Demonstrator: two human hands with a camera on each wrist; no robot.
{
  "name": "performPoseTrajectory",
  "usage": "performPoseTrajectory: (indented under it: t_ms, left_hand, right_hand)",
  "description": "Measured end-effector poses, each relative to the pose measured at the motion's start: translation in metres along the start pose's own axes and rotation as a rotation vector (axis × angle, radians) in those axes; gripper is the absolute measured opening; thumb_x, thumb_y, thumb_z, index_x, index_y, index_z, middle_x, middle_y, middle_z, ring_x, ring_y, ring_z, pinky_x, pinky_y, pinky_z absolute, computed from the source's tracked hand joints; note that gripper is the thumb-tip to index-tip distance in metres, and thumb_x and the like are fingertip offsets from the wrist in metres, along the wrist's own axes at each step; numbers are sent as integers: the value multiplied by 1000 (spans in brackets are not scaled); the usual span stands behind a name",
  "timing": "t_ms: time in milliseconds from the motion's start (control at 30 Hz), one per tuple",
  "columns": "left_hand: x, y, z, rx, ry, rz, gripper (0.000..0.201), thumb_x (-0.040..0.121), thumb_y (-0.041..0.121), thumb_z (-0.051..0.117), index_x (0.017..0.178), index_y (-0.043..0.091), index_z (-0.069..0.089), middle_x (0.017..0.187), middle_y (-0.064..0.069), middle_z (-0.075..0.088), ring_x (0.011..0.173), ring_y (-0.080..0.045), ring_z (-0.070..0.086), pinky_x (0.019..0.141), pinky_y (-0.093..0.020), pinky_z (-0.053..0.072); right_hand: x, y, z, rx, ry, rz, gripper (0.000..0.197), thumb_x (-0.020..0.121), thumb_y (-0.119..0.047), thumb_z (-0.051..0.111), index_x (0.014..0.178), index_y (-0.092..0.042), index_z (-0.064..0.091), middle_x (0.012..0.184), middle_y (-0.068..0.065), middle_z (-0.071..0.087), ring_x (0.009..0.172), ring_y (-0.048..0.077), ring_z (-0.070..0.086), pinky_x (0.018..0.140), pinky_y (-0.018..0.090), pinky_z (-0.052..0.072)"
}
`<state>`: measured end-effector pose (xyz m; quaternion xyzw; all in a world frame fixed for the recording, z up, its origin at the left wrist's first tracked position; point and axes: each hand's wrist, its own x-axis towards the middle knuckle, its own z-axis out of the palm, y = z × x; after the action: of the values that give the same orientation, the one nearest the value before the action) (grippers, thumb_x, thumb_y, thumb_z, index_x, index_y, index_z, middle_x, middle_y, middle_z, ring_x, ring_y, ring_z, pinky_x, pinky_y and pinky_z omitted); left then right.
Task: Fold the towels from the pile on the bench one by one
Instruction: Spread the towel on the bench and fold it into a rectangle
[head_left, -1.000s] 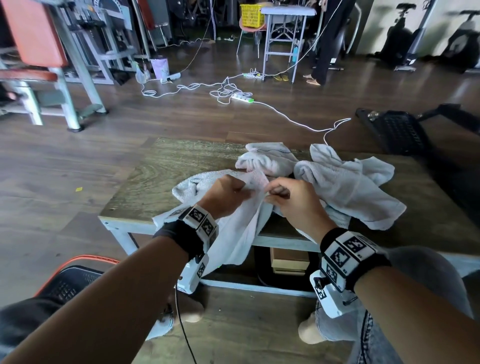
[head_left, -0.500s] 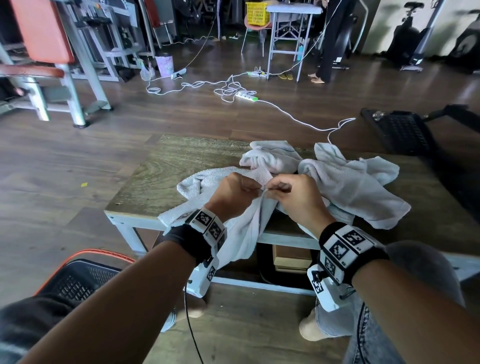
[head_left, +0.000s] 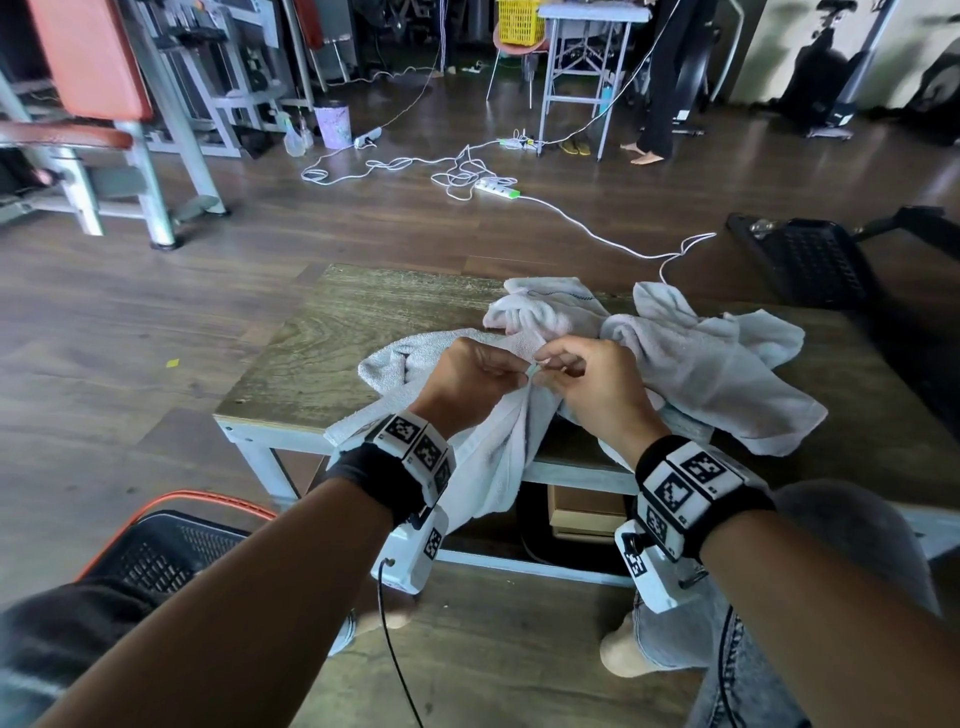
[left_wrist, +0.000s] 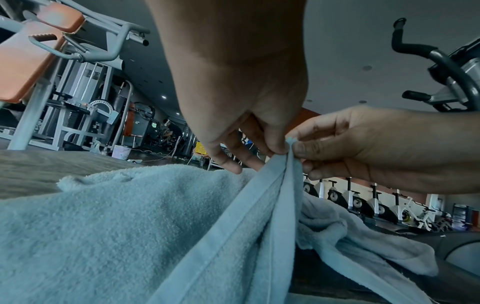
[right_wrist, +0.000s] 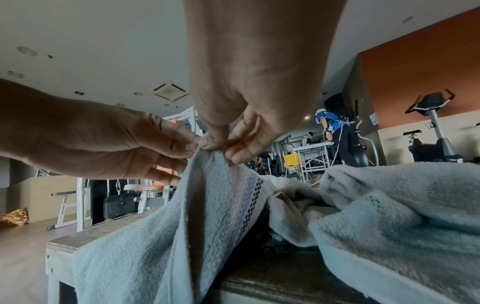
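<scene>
At your 9 o'clock, the tabletop (head_left: 332, 332) shows bare, weathered wood grain on a pale painted frame. Just right of that bare patch, the towel (head_left: 493, 452) you are working on is pale terry cloth, nubbly in the pile with a flat woven hem band; part of it lies bunched on the wood and the rest drapes over the near edge toward 6 o'clock.

Your left hand (head_left: 467, 382) pinches the towel's hem between thumb and forefinger, with the other fingers loosely curled below. Directly to its right, at 12 o'clock and touching it at the fingertips, your right hand (head_left: 597, 384) pinches the same gathered hem, so the cloth hangs from the two pinches in long vertical folds. The right wrist view shows a woven stripe of dark checks running down the towel beside the hem.

Beyond your right hand, from 1 to 3 o'clock, the pile of towels (head_left: 696, 364) sits crumpled on the tabletop, soft and lumpy, one edge reaching toward the near rim. It lies just behind and beside your hands.
</scene>
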<state>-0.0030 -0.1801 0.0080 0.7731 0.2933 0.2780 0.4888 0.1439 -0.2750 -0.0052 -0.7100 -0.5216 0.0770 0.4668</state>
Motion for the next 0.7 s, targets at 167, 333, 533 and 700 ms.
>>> performPoseTrajectory:
  t_ms: [167, 333, 533, 700]
  left_hand:
    - [0, 0, -2, -3, -12, 7, 14, 83, -2, 71, 95, 2, 76, 89, -7, 75, 76, -3, 64, 73, -11, 51]
    - [2, -6, -1, 21, 6, -5, 12, 83, 3, 73, 93, 7, 78, 89, -2, 76, 81, -7, 69, 82, -20, 55]
    - [2, -4, -2, 64, -10, 22, 14, 85, 4, 71, 97, 5, 77, 93, -5, 76, 68, 12, 62, 70, -5, 47]
    - [-4, 3, 2, 78, -12, 72, 22, 86, 16, 72, 108, 15, 73, 80, 4, 72, 64, 4, 62, 63, -12, 45]
  right_hand:
    - [2, -3, 0, -82, -16, -61, 14, 77, -10, 81, 88, -18, 79, 79, -6, 74, 76, 12, 70, 71, 40, 58]
    - [3, -9, -2, -47, -21, -50, 16, 73, -10, 86, 88, -15, 81, 83, -5, 76, 78, 8, 71, 75, 28, 58]
    - [3, -11, -5, -32, -22, -30, 17, 72, -8, 87, 87, -15, 81, 79, -10, 74, 75, 2, 69, 72, 15, 54]
    - [6, -16, -7, -88, -29, -12, 8, 80, -12, 82, 85, -14, 76, 77, -8, 70, 71, 5, 65, 61, 6, 44]
